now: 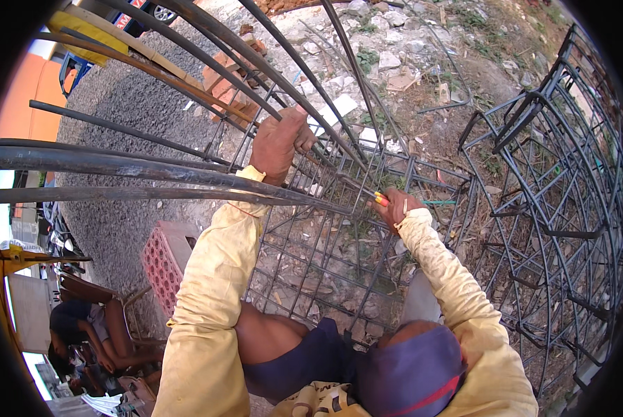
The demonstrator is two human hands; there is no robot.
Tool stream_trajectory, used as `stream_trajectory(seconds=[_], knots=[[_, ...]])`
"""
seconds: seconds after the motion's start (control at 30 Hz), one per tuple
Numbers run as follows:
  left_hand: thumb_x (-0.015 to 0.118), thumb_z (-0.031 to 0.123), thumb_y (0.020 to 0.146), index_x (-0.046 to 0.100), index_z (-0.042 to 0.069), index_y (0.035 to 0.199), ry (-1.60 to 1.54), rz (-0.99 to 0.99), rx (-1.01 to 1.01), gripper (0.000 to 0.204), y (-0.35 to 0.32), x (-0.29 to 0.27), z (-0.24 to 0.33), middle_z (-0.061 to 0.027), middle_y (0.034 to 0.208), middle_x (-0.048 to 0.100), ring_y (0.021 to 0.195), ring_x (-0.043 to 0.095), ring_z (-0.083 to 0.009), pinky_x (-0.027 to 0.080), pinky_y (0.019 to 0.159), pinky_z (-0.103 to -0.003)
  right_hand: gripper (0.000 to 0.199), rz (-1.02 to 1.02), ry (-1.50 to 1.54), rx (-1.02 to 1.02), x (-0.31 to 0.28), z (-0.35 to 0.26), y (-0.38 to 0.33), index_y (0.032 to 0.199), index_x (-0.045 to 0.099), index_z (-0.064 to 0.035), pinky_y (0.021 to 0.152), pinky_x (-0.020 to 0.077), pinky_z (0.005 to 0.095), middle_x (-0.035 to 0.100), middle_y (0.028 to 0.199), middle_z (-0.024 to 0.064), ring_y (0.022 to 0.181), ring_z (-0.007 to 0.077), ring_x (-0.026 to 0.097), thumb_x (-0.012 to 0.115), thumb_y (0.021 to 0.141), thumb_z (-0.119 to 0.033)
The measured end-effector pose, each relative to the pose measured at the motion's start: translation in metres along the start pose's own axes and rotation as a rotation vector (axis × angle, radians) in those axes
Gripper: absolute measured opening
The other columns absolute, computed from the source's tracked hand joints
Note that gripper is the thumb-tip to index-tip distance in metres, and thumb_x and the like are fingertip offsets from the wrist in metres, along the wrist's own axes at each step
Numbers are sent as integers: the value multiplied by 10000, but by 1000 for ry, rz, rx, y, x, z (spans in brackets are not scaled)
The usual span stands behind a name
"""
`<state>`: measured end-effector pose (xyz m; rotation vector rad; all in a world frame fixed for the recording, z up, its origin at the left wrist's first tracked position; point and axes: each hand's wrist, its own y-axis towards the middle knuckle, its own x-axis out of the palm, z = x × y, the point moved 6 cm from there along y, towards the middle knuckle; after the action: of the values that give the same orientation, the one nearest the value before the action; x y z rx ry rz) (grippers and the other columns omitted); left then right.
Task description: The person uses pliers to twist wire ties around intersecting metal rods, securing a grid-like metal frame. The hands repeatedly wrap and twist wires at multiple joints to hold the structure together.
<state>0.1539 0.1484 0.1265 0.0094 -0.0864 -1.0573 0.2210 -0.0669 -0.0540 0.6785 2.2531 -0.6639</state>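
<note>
My left hand is closed around a steel rebar in the upper middle, its thumb lying along the bar. Lower and to the right, my right hand grips a hand tool with red and yellow handles; its working end is hard to make out against the steel. Between and below both hands stretches a rebar cage of crossed thin bars. Thick long bars run from the cage toward the upper left, some passing over my left forearm.
Bent rebar frames are piled at the right. A red hollow block stands left of my left arm, near a grey gravel heap. Broken bricks and rubble lie beyond the cage. Another person sits at the lower left.
</note>
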Motion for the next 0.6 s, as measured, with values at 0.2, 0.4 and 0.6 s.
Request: stream_trajectory(seconds=[0.2, 0.4, 0.6], knots=[[568, 314, 994, 497, 97, 748, -3, -17, 18, 336, 1, -3, -3, 16, 584, 381, 562, 431, -130, 430, 627, -329, 258, -631, 617, 81, 12, 1, -9, 906, 566, -55, 426, 503, 305, 633, 680, 75, 478, 153, 611, 740, 885, -244], [564, 289, 1003, 475, 117, 793, -28, -40, 8, 286, 5, 0, -1, 35, 591, 328, 553, 375, -109, 421, 633, -327, 359, -972, 1094, 205, 26, 6, -12, 985, 514, -67, 402, 495, 299, 594, 667, 67, 501, 157, 604, 786, 808, -219], [547, 276, 1012, 453, 124, 784, -23, -33, -17, 290, 2, 7, 2, 46, 589, 299, 533, 341, -95, 394, 591, -289, 543, 135, 52, -283, -19, -11, -37, 1259, 473, -8, 819, 504, 489, 603, 974, 238, 916, 454, 625, 685, 834, -272]])
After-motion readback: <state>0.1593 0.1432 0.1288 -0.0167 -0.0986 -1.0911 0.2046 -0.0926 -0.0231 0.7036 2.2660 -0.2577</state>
